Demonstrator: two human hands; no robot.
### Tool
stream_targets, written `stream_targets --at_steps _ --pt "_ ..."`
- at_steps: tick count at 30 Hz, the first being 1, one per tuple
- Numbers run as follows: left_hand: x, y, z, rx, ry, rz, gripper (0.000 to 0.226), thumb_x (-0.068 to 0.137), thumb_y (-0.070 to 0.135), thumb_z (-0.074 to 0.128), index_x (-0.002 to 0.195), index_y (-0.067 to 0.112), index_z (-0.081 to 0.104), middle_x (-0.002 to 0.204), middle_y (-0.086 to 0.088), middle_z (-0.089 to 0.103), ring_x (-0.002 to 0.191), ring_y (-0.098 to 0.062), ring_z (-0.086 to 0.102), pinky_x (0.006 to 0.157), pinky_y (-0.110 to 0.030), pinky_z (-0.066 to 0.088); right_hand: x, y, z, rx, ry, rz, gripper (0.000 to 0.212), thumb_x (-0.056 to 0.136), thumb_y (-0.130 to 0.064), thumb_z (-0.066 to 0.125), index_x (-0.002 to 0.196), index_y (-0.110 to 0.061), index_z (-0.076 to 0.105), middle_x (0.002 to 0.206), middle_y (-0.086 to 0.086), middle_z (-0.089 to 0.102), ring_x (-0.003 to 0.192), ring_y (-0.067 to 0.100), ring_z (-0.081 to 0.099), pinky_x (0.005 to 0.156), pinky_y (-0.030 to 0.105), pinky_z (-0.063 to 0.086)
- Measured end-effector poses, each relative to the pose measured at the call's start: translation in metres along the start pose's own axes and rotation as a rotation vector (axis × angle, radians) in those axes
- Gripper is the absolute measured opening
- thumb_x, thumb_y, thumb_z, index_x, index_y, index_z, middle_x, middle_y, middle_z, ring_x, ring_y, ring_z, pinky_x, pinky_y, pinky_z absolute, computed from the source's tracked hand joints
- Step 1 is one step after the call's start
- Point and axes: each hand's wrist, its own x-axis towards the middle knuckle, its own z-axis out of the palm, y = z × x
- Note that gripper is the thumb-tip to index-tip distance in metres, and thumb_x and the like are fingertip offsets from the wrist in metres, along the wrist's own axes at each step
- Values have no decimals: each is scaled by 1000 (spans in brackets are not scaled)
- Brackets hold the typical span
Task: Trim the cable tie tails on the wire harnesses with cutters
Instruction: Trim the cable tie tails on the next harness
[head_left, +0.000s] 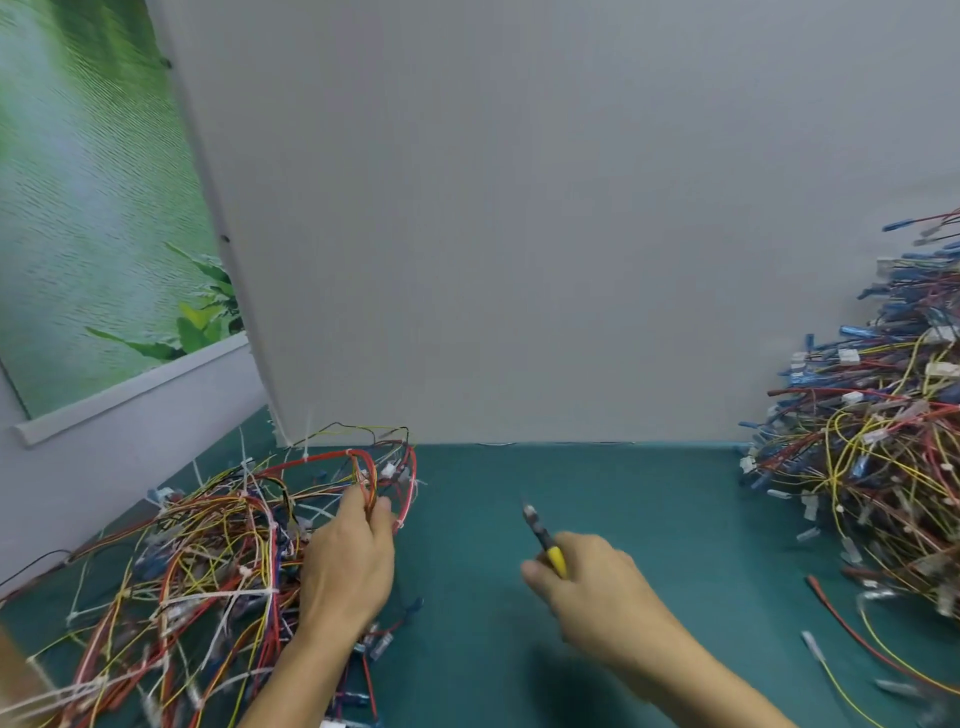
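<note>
Left hand (347, 566) pinches a loop of wires at the far edge of the left harness pile (197, 561), white cable tie tails (244, 595) sticking out. Right hand (592, 587) grips yellow-handled cutters (543, 538), tip pointing away over the green desk (597, 483). Bigger harness pile (883, 441) sits far right.

Worktop (623, 519) is showing teal; cutters (543, 538) w/ yellow & black grip; wires (208, 561) mixing red/yellow/blue; ties (244, 592) white; wall (519, 208) grey; poster (78, 208) green, leafy.
</note>
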Motion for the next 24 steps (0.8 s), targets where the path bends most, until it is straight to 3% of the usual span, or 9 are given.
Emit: stream_targets --at_steps 3,6,8,11,17,21,24 --pt "2 4 -4 -128 21 -40 23 99 29 42 78 22 48 72 7 68 63 -13 66 62 -31 44 30 -25 21 397 -104 59 23 95 -29 56 78 -13 53 83 6 61 51 18 53 52 27 45" --pt "2 6 -7 -189 40 -45 23 99 29 44 77 22 48 64 8 68 61 -5 65 57 -22 42 57 -50 44 673 -129 164 22 96 -27 57 83 -11 54 89 8 60 52 16 53 56 30 41" --pt "2 5 -8 -217 24 -38 23 99 29 44 78 23 50 62 8 68 66 -7 65 61 -27 45 72 -65 59 787 -116 208 20 96 -27 58 85 -10 57 87 8 59 53 15 51 55 27 39" --pt "2 4 -9 -213 -15 -23 23 98 29 47 77 22 52 61 11 68 68 -7 64 72 -36 46 86 -77 74 832 -86 216 13 90 -15 63 79 -10 61 77 9 61 51 15 46 51 24 39" --pt "18 -10 -21 -77 -22 -98 26 99 29 45 77 20 55 73 10 66 74 -13 58 63 -32 36 91 -69 61 919 83 199 21 79 5 61 68 -11 54 47 3 42 42 16 34 43 24 29" --pt "27 -23 -36 3 -12 -149 33 100 29 43 72 14 51 69 -4 58 64 -20 53 55 -32 35 92 -55 24 1007 235 167 19 82 1 57 69 -11 53 55 8 46 41 16 33 44 27 30" --pt "26 -24 -38 30 -32 -179 34 100 30 41 72 13 49 67 -6 56 61 -21 53 53 -31 34 91 -44 5 836 298 122 12 83 -4 57 73 -11 57 68 10 57 54 20 43 54 33 36"
